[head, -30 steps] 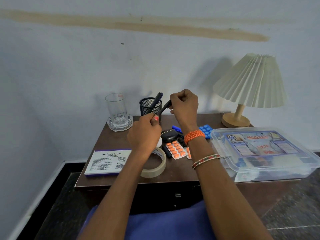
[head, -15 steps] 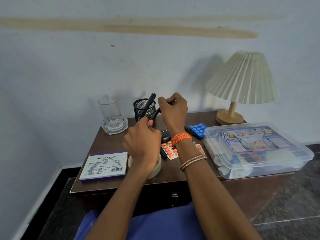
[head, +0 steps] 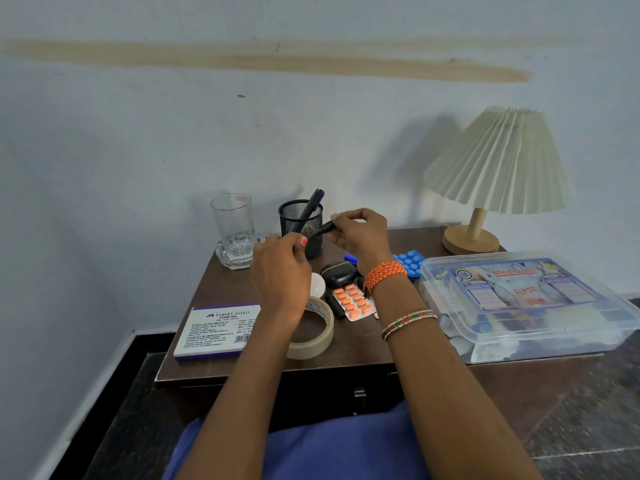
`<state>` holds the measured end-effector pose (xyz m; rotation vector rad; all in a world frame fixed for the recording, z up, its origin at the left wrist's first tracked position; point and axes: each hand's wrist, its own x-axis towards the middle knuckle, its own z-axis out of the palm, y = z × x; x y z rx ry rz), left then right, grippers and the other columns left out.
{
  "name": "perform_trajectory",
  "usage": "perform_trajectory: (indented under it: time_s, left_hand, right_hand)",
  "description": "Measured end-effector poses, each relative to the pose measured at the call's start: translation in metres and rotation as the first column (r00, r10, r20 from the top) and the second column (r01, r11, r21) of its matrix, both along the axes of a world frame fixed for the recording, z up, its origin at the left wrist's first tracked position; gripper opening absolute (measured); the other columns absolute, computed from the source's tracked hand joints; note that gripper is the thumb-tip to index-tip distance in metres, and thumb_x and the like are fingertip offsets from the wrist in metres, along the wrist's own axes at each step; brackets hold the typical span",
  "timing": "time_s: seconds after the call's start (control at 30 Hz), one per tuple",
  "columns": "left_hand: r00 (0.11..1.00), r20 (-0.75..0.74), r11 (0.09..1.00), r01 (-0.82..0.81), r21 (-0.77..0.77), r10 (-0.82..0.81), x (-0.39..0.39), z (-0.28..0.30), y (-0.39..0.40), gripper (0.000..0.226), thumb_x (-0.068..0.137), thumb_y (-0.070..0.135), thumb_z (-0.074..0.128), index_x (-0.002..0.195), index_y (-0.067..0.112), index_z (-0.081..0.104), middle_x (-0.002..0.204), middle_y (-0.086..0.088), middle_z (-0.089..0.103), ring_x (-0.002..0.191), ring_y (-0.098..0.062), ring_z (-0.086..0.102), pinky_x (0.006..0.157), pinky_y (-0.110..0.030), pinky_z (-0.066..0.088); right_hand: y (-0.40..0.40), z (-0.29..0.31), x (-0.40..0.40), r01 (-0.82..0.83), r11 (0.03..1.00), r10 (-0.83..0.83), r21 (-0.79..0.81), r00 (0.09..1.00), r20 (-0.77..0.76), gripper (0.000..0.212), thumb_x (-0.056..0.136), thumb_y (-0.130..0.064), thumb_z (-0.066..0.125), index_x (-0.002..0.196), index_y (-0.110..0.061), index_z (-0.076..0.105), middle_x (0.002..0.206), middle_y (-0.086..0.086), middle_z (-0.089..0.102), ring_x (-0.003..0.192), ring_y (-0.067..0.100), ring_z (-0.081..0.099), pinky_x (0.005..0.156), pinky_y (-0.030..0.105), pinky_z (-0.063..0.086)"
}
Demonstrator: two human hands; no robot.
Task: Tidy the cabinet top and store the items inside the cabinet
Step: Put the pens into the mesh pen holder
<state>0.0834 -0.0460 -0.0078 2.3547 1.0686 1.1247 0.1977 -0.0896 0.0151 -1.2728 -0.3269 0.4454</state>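
Note:
Both my hands hold one black pen [head: 320, 231] above the brown cabinet top [head: 214, 285], just in front of the black mesh pen holder [head: 294, 216]. My right hand [head: 360, 233] grips its upper end, my left hand [head: 280, 271] its lower end. Another dark pen [head: 313, 202] stands in the holder. On the top lie a tape roll [head: 320, 332], an orange pill strip [head: 353, 304], a blue pill strip [head: 408, 259], a black case [head: 337, 275], a white bulb [head: 317, 285] and a stamp pad box [head: 218, 327].
A glass [head: 233, 223] stands in a glass ashtray at the back left. A pleated lamp [head: 495, 164] is at the back right. A clear first-aid box [head: 526, 299] fills the right side and overhangs the edge. The cabinet's front latch [head: 359, 393] is below.
The pen in both hands has stayed near the mesh holder; my hands shifted slightly with the camera's movement. Nothing on the cabinet top has moved.

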Motion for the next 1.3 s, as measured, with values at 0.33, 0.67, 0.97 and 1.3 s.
perform_trajectory:
  time_s: [0.33,0.67,0.97,1.3]
  left_hand:
    - [0.986,0.120,0.983,-0.100,-0.154,0.119,-0.005,0.008,0.020,0.040,0.095,0.022,0.049,0.135,0.019,0.045,0.134,-0.013,0.045,0.123,-0.031,0.040,0.094,-0.041,0.040]
    - [0.972,0.226,0.966,-0.003,-0.259,0.064,-0.009,0.005,0.041,0.023,0.095,0.015,0.046,0.117,0.010,0.055,0.118,-0.013,0.056,0.106,-0.024,0.053,0.079,-0.025,0.037]
    - [0.993,0.119,0.994,0.009,-0.108,0.003,-0.010,0.002,0.039,0.024,0.096,0.016,0.046,0.119,0.014,0.052,0.120,-0.010,0.054,0.104,-0.023,0.056,0.072,-0.024,0.040]
    - [0.970,0.024,0.965,0.241,-0.098,-0.240,-0.004,-0.005,0.036,0.019,0.095,0.015,0.046,0.110,0.014,0.058,0.103,-0.004,0.064,0.087,-0.014,0.056,0.074,-0.027,0.043]
  right_hand:
    - [0.016,0.025,0.021,0.420,0.886,-0.462,0.196,0.768,0.444,0.013,0.084,-0.007,0.066,0.093,-0.005,0.057,0.072,-0.005,0.059,0.064,0.003,0.061,0.064,0.016,0.051]
    - [0.062,0.008,0.049,0.322,0.947,-0.208,-0.017,0.650,0.731,0.006,0.086,-0.008,0.063,0.083,-0.008,0.058,0.080,0.006,0.066,0.069,0.018,0.058,0.062,0.007,0.044]
    - [0.056,-0.002,0.057,0.350,0.887,-0.040,-0.302,0.709,0.704,0.021,0.086,-0.014,0.054,0.100,-0.018,0.069,0.099,0.002,0.067,0.089,0.017,0.059,0.072,0.023,0.040]
    - [-0.017,0.011,0.078,0.436,0.762,0.011,-0.478,0.730,0.683,0.028,0.081,-0.006,0.051,0.097,-0.017,0.071,0.112,0.013,0.063,0.096,0.031,0.062,0.078,0.028,0.046]
